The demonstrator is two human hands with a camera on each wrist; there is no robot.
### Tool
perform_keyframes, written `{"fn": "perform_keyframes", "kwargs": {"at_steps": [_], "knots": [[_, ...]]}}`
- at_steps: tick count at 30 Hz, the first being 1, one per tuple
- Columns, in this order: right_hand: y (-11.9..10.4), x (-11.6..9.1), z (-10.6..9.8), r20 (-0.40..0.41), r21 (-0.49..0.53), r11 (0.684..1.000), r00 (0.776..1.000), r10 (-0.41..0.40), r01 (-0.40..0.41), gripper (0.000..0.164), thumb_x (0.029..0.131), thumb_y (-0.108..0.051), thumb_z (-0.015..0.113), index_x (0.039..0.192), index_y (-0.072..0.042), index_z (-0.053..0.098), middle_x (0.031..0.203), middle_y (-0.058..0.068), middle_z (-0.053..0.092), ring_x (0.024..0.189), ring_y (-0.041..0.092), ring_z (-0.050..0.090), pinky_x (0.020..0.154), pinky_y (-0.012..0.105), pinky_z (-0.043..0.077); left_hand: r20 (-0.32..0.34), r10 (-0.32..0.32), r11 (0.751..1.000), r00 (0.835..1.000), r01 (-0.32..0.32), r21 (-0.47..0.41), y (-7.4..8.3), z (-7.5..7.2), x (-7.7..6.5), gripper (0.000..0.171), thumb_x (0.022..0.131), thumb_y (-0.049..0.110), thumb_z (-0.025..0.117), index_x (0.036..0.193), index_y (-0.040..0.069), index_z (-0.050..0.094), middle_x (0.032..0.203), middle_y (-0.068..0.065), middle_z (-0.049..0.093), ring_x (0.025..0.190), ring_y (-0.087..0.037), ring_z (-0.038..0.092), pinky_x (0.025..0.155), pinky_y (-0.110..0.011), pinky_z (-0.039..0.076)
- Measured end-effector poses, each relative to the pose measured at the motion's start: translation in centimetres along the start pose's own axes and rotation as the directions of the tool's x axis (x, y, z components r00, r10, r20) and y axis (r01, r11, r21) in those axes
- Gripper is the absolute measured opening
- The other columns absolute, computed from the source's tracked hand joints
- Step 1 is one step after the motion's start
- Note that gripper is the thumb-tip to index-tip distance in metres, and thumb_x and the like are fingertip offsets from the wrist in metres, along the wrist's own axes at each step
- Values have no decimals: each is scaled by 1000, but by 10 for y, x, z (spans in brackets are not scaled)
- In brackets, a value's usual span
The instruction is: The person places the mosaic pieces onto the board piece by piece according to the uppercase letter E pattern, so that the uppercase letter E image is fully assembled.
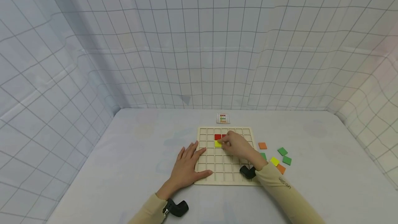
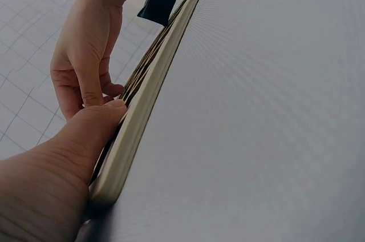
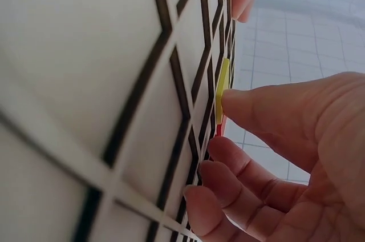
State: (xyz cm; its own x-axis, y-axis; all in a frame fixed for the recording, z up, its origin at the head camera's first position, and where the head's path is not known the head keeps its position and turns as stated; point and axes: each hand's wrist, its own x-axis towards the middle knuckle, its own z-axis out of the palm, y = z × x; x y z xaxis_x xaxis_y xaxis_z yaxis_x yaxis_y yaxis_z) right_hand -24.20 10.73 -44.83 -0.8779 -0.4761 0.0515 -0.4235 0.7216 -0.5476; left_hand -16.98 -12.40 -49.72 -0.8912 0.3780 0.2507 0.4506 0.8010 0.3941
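A pale wooden grid board (image 1: 219,167) lies on the table in the head view. My left hand (image 1: 184,168) rests on its left edge with the fingers spread, the thumb on the near left corner. Over the upper middle of the board, my right hand (image 1: 237,145) pinches a yellow square tile (image 1: 218,143) at its right side. In the right wrist view the thumb lies against the yellow tile (image 3: 222,91), while the other fingers curl close to the grid. Just beyond it sits a red tile (image 1: 217,137); another red tile (image 1: 224,136) is partly hidden by the right hand.
To the board's right lie loose tiles: an orange one (image 1: 262,146), green ones (image 1: 282,151), a yellow one (image 1: 275,161) and another orange one (image 1: 281,168). A small card with a coloured grid pattern (image 1: 223,118) lies behind the board. Grid-patterned white cloth (image 1: 186,61) surrounds the table.
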Motion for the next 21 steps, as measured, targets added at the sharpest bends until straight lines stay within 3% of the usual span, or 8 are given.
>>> {"fn": "perform_keyframes", "kwargs": {"at_steps": [5,14,21], "knots": [[1,-3,-2,34,-9,1000,999,-13,13,26,89,-11,66,114,-10,71,87,-2,51,67,14,44,58,28,40,2,-1,1000,1000,1,6,-1,1,0,82,80,68,58,144,19,44,153,-12,26,141,-26,18,112,-48,9],[12,-22,-12,113,57,989,983,-143,137,26,89,-7,62,114,-7,69,97,-1,56,75,12,45,66,28,42,12,-9,1000,1000,8,7,-1,1,1,83,80,69,57,144,19,43,154,-11,25,141,-26,16,112,-47,8],[26,-45,-35,53,83,974,975,-216,211,19,92,-10,63,110,-6,69,103,1,61,86,17,56,68,29,49,14,-10,1000,1000,10,-7,0,-1,1,82,80,67,59,144,18,44,153,-11,25,141,-26,17,112,-48,8]]}}
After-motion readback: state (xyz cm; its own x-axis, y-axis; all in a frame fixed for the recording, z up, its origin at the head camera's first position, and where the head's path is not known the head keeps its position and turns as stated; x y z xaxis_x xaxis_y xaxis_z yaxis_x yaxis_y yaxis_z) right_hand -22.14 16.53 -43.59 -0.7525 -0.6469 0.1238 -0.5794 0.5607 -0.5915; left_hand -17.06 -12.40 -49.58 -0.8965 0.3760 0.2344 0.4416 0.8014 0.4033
